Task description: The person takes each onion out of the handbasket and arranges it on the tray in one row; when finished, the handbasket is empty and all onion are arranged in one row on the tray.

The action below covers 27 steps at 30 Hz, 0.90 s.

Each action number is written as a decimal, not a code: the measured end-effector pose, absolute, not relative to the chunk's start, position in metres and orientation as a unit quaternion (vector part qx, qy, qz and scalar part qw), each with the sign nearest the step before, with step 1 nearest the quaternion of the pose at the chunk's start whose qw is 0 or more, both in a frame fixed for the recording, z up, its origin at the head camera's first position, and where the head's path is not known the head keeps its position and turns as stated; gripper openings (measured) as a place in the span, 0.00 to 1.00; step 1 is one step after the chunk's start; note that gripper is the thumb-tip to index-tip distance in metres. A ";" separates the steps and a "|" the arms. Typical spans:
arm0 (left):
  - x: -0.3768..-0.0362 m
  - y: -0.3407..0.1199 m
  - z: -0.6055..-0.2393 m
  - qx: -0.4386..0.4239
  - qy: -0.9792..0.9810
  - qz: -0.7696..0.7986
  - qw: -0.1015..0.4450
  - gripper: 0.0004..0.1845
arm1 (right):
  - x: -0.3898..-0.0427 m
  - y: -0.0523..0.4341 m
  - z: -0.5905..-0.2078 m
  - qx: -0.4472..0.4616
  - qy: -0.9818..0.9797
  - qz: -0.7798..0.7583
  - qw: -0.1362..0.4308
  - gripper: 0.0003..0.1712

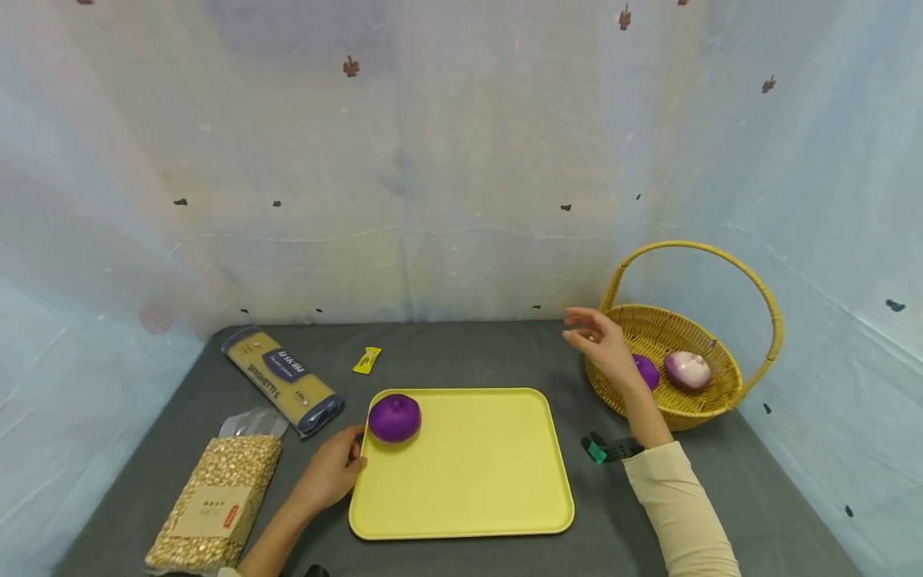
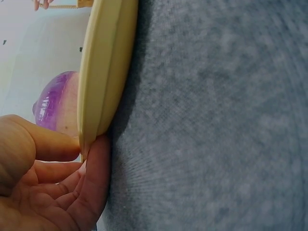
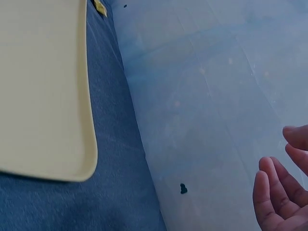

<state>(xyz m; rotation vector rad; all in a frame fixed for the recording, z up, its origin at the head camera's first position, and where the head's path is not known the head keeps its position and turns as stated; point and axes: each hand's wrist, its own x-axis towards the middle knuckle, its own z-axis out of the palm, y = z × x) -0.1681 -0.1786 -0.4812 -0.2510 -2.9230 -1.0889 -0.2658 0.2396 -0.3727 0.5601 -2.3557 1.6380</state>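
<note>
My left hand (image 1: 330,474) pinches the left rim of a yellow tray (image 1: 476,473) between thumb and fingers. In the left wrist view, the thumb lies over the rim (image 2: 91,96) and a finger is under it. A glossy, round purple onion (image 1: 394,418) sits at the tray's far left corner, just beyond this hand. My right hand (image 1: 604,346) is raised beside the left side of a wicker basket (image 1: 667,320), its fingers loosely bent and holding nothing. Inside the basket lie a purple-and-white onion (image 1: 687,371) and a purple round thing (image 1: 646,372), partly hidden by my right forearm.
A spaghetti pack (image 1: 284,381) and a clear bag of corn kernels (image 1: 216,505) lie left of the tray. Behind the tray is a small yellow packet (image 1: 367,361). The basket's tall handle (image 1: 775,320) arches over it. A pale curtain (image 1: 469,160) hangs behind the grey table (image 1: 461,353).
</note>
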 end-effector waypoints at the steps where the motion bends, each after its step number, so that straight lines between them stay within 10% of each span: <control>1: -0.168 -0.179 -0.482 -0.080 -0.934 -0.347 0.006 0.22 | -0.267 0.241 -0.373 0.188 -0.800 0.559 0.109 0.24; 27: -0.168 -0.179 -0.481 -0.078 -0.933 -0.351 0.007 0.22 | -0.296 0.292 -0.382 0.118 -0.781 0.593 0.157 0.21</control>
